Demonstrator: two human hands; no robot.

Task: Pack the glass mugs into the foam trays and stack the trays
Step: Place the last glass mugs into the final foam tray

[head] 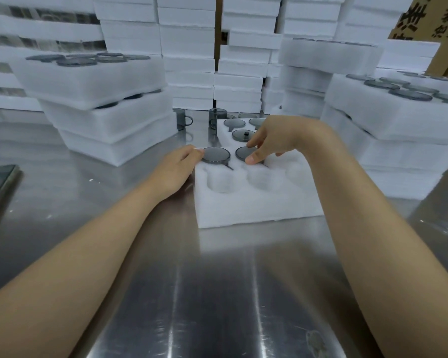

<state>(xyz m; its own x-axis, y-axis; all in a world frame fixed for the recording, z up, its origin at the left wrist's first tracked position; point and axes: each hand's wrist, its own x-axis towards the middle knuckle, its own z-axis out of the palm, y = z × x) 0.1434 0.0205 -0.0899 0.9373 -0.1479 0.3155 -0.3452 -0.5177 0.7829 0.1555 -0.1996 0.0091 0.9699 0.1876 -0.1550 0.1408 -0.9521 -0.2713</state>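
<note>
At frame centre a foam tray [256, 205] lies on the steel table [166, 280]. In its middle row the left hand [176, 167] curls its fingers round the left mug [216, 154], and the right hand [272, 140] pinches the right mug [243, 152] between thumb and fingertips. Further up, loose mugs [183, 119] stand before tray stacks [109, 104].

Both forearms reach forward, left hand [177, 167] curled, right hand [272, 139] pinching with thumb and forefinger.
</note>
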